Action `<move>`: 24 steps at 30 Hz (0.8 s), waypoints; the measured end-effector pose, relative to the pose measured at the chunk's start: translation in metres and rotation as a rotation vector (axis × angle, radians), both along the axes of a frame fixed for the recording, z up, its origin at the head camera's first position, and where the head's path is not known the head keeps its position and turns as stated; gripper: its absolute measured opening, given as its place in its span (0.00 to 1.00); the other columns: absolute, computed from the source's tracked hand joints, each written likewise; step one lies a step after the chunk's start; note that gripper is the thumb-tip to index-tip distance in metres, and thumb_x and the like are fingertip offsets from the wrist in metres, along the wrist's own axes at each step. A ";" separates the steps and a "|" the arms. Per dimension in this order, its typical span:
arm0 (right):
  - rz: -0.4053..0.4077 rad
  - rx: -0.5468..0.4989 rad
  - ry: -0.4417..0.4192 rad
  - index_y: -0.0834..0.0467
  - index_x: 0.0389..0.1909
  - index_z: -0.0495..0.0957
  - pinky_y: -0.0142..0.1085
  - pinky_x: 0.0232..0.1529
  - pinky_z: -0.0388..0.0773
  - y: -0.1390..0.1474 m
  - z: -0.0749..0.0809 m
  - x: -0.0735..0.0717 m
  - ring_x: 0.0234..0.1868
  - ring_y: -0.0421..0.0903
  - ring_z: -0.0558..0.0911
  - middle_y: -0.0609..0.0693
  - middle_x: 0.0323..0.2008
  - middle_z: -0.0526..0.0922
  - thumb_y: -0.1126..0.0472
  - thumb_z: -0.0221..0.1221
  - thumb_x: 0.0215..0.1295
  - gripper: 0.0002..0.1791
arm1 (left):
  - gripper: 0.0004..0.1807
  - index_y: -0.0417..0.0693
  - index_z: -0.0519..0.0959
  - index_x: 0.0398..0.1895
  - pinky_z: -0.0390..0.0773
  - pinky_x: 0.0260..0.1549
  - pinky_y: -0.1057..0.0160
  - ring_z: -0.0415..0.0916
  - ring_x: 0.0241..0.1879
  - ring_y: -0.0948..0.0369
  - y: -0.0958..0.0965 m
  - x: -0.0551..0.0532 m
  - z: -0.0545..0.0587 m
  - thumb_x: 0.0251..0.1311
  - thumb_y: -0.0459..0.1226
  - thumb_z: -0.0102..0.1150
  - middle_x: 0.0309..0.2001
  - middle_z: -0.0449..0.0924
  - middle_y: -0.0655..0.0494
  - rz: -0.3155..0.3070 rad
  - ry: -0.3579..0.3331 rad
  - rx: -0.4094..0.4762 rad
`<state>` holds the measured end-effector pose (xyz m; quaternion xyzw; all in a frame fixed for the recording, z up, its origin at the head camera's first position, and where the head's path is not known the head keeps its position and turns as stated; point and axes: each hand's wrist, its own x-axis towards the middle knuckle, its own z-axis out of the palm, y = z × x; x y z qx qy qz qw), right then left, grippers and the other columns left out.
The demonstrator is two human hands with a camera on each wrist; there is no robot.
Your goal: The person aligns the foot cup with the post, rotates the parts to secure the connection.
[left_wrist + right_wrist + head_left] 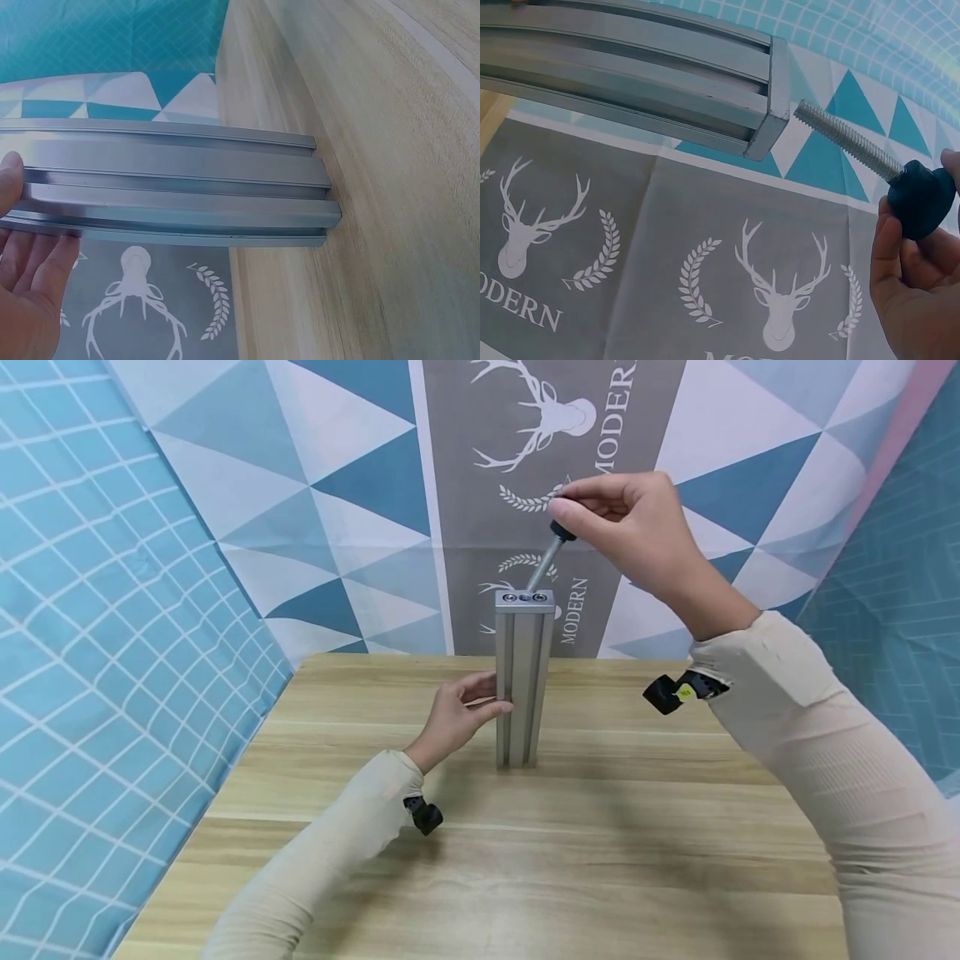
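An aluminium profile [522, 693] stands upright on the wooden table, grooves running down its sides. Its top carries a metal end plate [525, 602] with two screws and a hole between them. My left hand [452, 717] grips the profile around the middle, thumb on the near face. In the left wrist view, the profile's bottom end [330, 214] meets the tabletop. Above the plate, my right hand [639, 531] pinches the black base of a levelling foot [921, 201]. Its threaded rod [847, 140] slants down toward the plate, and the right wrist view shows a gap between rod tip and plate.
The wooden tabletop [600, 860] spreads around the profile. Behind it hangs a patterned cloth [367, 510] with triangles and deer heads. A blue checked sheet [112, 635] stands at the left, and another blue sheet [892, 560] at the right.
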<state>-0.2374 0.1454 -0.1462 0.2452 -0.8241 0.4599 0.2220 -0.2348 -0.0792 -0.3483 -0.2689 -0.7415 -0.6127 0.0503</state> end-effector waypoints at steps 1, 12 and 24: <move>0.003 0.015 -0.002 0.58 0.47 0.84 0.28 0.39 0.73 -0.001 0.001 -0.001 0.36 0.41 0.80 0.43 0.36 0.85 0.52 0.63 0.62 0.18 | 0.24 0.30 0.75 0.56 0.78 0.47 0.61 0.79 0.50 0.45 0.000 0.000 0.000 0.54 0.26 0.65 0.48 0.80 0.36 0.001 -0.004 -0.001; 0.052 0.096 0.005 0.57 0.45 0.85 0.29 0.38 0.72 -0.008 0.001 -0.011 0.34 0.43 0.80 0.45 0.35 0.85 0.51 0.63 0.62 0.16 | 0.24 0.31 0.75 0.56 0.77 0.48 0.62 0.78 0.51 0.45 0.002 0.000 0.002 0.54 0.26 0.65 0.49 0.80 0.35 0.011 -0.036 -0.002; 0.000 0.302 0.060 0.52 0.45 0.86 0.31 0.30 0.68 -0.015 0.012 -0.011 0.28 0.41 0.77 0.49 0.31 0.86 0.46 0.61 0.62 0.17 | 0.25 0.33 0.74 0.58 0.77 0.48 0.63 0.78 0.51 0.46 0.004 -0.017 -0.015 0.54 0.26 0.65 0.50 0.80 0.36 0.016 -0.035 0.008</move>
